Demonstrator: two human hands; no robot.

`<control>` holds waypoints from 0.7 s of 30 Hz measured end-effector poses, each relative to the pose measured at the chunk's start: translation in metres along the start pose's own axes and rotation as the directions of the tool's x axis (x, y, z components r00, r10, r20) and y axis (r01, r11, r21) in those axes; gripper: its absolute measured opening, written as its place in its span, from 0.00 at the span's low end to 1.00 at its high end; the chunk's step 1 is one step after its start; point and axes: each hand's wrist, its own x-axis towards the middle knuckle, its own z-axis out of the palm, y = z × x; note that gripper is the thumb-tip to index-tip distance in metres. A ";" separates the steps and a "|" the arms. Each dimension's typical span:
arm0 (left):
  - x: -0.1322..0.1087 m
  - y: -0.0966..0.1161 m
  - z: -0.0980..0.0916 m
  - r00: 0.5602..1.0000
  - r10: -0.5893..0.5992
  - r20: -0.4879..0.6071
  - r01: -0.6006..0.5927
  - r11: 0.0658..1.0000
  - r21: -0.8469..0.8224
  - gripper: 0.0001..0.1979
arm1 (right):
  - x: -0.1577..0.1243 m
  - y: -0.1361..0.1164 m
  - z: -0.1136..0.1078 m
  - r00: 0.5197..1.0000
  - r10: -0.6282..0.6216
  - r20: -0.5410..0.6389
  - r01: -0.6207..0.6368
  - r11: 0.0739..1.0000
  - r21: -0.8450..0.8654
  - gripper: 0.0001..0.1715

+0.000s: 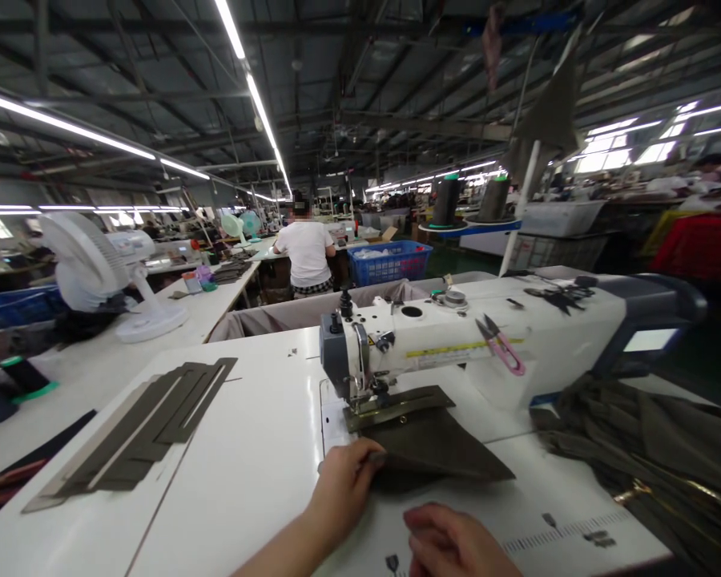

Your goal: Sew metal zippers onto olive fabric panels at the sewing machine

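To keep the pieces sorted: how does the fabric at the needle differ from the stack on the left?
The left hand's grip holds the fabric; nothing holds the stack. The fabric's near edge looks raised, whereas the stack lies flat, in overlapping pieces. Both look mostly dark olive.

You are in a sewing factory: an industrial sewing machine (433, 344) stands before you, thread cones (448, 202) behind it, cut fabric pieces (129, 441) on your left. Ahead, a person (304, 244) sits among more workstations, under long tube lights (263, 112) and a steel-framed roof (156, 48).
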 end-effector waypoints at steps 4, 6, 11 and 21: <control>-0.008 -0.004 -0.004 0.990 0.109 0.089 -0.110 0.994 0.003 0.14 | 0.016 0.004 0.012 0.971 0.179 0.156 -0.235 0.821 0.520 0.35; -0.011 -0.008 -0.003 0.952 0.257 0.168 -0.269 0.962 0.048 0.20 | 0.020 0.009 0.016 0.976 0.157 0.153 -0.218 0.774 0.594 0.36; -0.001 -0.012 -0.003 0.994 0.093 0.049 -0.084 0.983 -0.161 0.11 | 0.014 0.003 0.019 0.984 0.162 0.071 -0.166 0.707 0.687 0.34; 0.012 -0.002 -0.017 0.898 -0.362 0.249 0.399 0.437 -0.806 0.21 | 0.071 -0.052 0.026 0.881 -0.342 -0.326 0.315 0.940 -0.133 0.30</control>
